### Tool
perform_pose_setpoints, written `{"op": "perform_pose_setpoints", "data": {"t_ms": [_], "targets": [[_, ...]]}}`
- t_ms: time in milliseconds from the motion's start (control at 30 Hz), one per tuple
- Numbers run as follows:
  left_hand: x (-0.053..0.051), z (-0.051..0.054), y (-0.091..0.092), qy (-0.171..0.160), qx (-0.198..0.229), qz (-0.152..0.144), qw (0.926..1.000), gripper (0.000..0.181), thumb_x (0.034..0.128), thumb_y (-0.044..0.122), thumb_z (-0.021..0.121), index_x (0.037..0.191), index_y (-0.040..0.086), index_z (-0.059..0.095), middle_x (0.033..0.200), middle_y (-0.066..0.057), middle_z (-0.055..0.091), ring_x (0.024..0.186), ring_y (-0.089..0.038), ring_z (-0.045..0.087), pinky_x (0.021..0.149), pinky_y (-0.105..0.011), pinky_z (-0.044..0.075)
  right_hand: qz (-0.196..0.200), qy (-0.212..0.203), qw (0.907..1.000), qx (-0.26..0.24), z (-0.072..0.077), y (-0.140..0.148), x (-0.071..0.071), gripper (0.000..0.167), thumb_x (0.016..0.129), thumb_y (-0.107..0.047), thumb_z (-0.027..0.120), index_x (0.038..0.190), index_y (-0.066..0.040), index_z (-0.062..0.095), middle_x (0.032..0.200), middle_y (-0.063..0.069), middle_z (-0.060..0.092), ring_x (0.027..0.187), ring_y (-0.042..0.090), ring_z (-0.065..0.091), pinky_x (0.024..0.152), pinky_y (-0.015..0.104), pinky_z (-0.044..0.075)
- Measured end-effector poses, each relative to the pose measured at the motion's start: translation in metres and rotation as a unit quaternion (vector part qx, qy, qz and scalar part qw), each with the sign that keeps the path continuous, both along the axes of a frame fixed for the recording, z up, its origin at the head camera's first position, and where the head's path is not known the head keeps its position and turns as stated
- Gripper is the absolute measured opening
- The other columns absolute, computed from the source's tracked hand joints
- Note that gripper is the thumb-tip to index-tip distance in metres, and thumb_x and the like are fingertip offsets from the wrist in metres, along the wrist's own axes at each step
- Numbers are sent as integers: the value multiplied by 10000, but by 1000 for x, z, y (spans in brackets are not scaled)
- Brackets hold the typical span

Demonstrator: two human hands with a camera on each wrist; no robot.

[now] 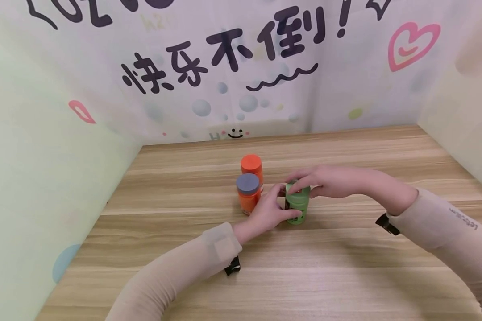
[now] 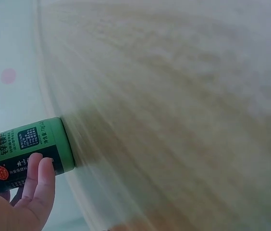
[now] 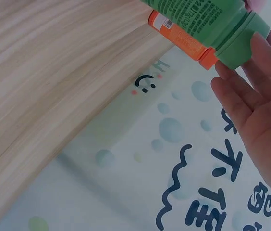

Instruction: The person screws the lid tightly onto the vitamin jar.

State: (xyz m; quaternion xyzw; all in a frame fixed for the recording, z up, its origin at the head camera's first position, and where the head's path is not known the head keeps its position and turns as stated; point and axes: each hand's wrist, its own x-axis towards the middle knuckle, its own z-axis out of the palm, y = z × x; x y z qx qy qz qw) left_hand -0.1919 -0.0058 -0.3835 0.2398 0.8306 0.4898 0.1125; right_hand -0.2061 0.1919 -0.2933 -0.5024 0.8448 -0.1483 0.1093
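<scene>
A green pill bottle point(image 1: 300, 204) with a dark label stands upright on the wooden table, its green lid point(image 3: 241, 44) on top. My left hand point(image 1: 267, 210) grips the bottle's body from the left, fingers and thumb around it. From above and the right, my right hand point(image 1: 330, 180) pinches the lid between thumb and fingers. In the left wrist view the label side of the bottle point(image 2: 49, 144) shows between the left fingers. An orange bottle with a grey lid point(image 1: 248, 183) stands just left of my left hand. Behind it is another orange bottle with an orange lid point(image 1: 251, 163).
The wood-grain table point(image 1: 176, 258) runs back to a white printed cloth point(image 1: 345, 89) with dark characters and bubbles. A pale panel point(image 1: 44, 156) borders it at left, another point(image 1: 462, 98) at right.
</scene>
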Motion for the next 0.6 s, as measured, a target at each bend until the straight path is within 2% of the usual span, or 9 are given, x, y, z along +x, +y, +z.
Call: {"op": "perform_pose_setpoints", "data": {"t_ms": [100,200,367,433,533,600], "targets": [[0,0,0,10,31,-7,10000,565,765,224,744,1230,118,441,1156,-46,547,938,-131,566,690,-183,481,-151,70,9998,92,0,-2,2,413,801,20,654,1191,-104,600,1270,131,510,1118,297,530,846,372,492],[1,0,-1,54,30,10,10000,574,765,224,743,1241,128,436,1167,-36,547,1014,-130,542,735,-185,480,-412,302,9983,291,1,-7,4,409,808,-90,684,1205,-119,589,1168,76,532,1003,226,562,802,331,498],[1,-1,-2,116,-6,38,9999,552,766,234,742,1224,132,451,1164,-28,550,1019,-123,529,745,-190,476,-953,867,9899,589,-3,-16,4,438,795,-338,697,1171,-139,589,939,-36,511,759,95,522,677,262,468],[0,-1,-2,137,-19,26,9999,531,769,243,739,1206,130,460,1170,-25,552,1024,-120,527,756,-194,467,-1182,1090,9846,687,-5,-19,4,468,790,-429,675,1140,-132,586,893,-49,512,714,81,505,648,259,458],[0,-1,-2,123,-69,12,9999,518,774,258,734,1197,134,462,1197,-20,549,1063,-118,519,827,-228,457,-1442,1111,9799,814,-8,-20,2,584,766,-557,631,1144,-118,557,936,-32,549,755,101,527,675,289,470],[0,-1,-1,128,-126,12,9998,519,776,271,731,1193,126,458,1205,-27,547,1073,-119,519,854,-238,449,-1348,776,9850,748,-6,-17,0,631,770,-520,650,1221,-100,516,1079,16,565,893,159,561,766,339,484]]}}
